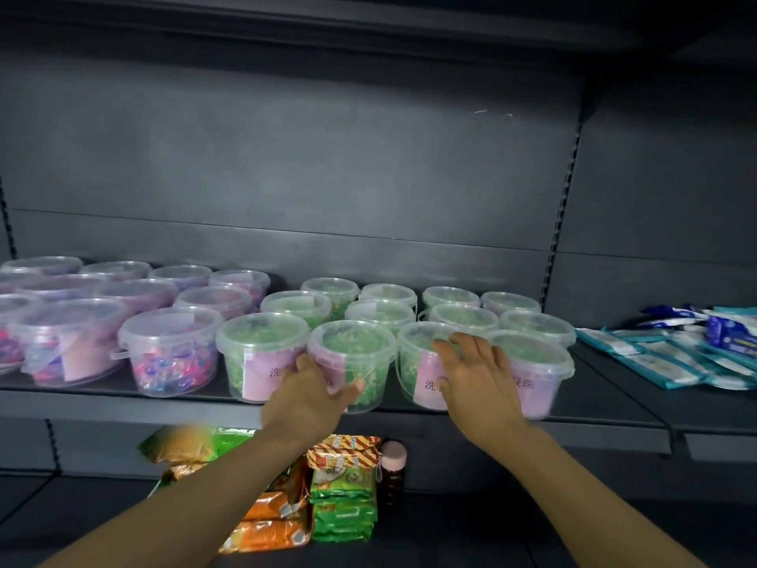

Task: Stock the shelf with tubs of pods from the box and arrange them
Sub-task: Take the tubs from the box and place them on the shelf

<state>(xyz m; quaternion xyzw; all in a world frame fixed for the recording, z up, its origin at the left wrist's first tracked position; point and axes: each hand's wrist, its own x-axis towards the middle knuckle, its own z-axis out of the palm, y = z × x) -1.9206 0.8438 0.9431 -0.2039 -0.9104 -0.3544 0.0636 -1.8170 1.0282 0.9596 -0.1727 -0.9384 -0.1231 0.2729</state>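
Several clear tubs of pods stand in rows on the dark shelf (123, 401). Tubs of pink and blue pods (174, 354) fill the left side, tubs of green pods (262, 346) the middle. My left hand (311, 397) is cupped against the front of a green tub (354, 354) at the shelf's front edge, thumb and fingers spread round its wall. My right hand (479, 375) lies with straight fingers in front of the neighbouring green tub (422, 354), covering part of its pink label. Another front-row green tub (536, 366) stands just right of that hand. The box is out of view.
Flat blue and white packets (672, 354) lie on the shelf to the right. On the shelf below sit orange and green snack packs (344, 494) and a small dark bottle with a pink cap (392, 473). A dark back panel rises behind the tubs.
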